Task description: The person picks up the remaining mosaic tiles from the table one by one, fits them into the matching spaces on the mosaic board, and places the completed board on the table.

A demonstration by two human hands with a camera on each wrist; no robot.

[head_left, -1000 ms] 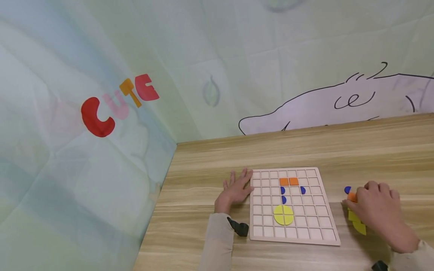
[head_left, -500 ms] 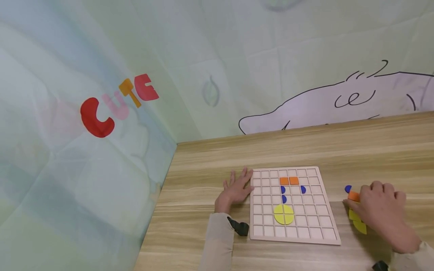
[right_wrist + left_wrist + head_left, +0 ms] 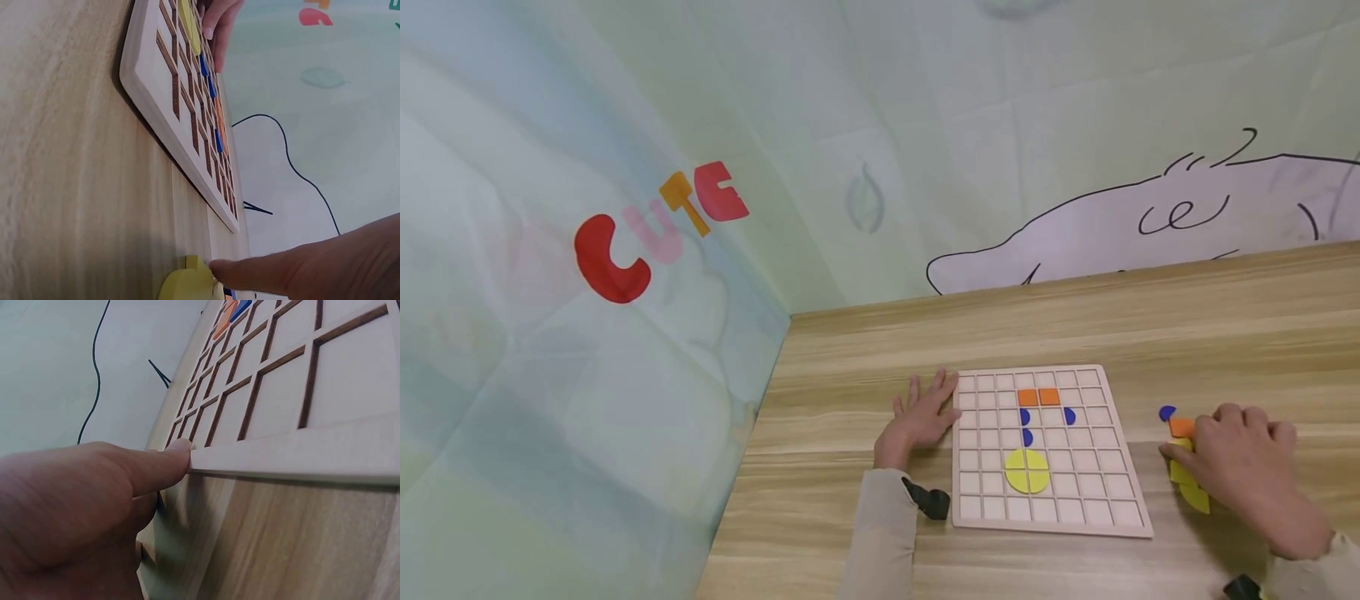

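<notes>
In the head view my left hand lies with spread, straight fingers at the left edge of a pale wooden grid board. The left wrist view has its thumb touching the board's corner. On the board are two orange squares, several small blue half-discs and a yellow disc made of quarter pieces. To the right, my right hand bends over loose pieces: an orange one and several yellow ones. Its fingertips are hidden, so any grip cannot be seen.
A loose blue half-disc lies just beyond the right-hand pieces. The wood-grain table meets a printed fabric backdrop at the back and left. A black strap shows at the left wrist.
My right hand has shifted slightly right, and more of the orange and yellow pieces shows beside its thumb. My left hand stays at the board's edge.
</notes>
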